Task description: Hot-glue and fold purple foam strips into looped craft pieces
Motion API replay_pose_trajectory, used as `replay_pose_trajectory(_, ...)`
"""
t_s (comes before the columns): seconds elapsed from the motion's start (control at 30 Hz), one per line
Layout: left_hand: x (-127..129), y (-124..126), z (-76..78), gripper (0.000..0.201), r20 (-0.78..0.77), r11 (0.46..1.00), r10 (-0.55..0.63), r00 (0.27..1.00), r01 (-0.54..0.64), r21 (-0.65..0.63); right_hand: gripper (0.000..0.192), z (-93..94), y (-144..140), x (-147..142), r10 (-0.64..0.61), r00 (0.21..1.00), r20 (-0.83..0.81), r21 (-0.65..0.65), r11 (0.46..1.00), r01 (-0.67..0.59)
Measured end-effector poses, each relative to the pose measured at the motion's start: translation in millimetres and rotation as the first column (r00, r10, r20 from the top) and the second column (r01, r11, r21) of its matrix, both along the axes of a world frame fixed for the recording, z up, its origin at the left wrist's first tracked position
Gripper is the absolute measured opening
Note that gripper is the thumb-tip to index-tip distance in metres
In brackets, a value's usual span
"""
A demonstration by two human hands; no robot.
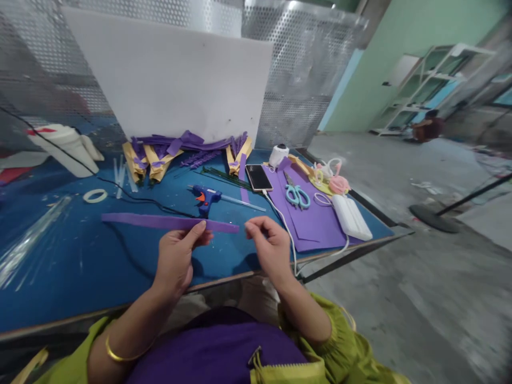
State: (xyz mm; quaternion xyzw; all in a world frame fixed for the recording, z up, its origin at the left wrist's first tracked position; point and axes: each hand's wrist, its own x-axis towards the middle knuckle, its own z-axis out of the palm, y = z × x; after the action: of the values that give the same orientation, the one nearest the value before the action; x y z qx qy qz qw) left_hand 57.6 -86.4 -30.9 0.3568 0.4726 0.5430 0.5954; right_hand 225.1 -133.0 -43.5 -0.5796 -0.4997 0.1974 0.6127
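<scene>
A long narrow purple strip, paper or felt-like, stretches level above the blue table. My left hand pinches it between thumb and fingers towards its right end. Just past that end, my right hand is closed in a pinch with a small gap to the strip. Whatever sits between its fingertips, if anything, is too small to make out. Behind the strip lies a blue glue gun with an orange trigger and a clear glue stick in its back.
Purple sheets lie to the right with blue-handled scissors, a phone and a white power strip. Yellow-wrapped purple flower bunches stand at the back. A tape roll and a black cord are left.
</scene>
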Motion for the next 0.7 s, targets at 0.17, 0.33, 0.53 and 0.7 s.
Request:
replay_pose_trajectory(0.17,1,1,-2.8,0.028,0.009,1.0,0.015,1.0,-0.015,0.014,0.018,2.3,4,1,0.09,0.982,-0.168,-0.062,0.993,-0.101)
replay_pose_trajectory(0.33,4,-4,-8.4,0.029,-0.005,0.998,-0.03,1.0,0.03,0.047,0.013,6.3,6,-14,0.166,0.978,-0.128,-0.087,0.98,-0.178)
replay_pose_trajectory(0.53,5,-3,-9.2,0.026,0.002,0.998,-0.063,0.998,0.063,0.026,0.019,0.7,7,-14,0.15,0.988,-0.029,-0.068,0.986,-0.152)
replay_pose_trajectory(0.7,8,-3,-11.2,0.023,-0.021,0.996,-0.077,0.997,0.078,0.052,0.02,-2.2,9,-12,0.159,0.987,-0.009,-0.071,0.985,-0.159)
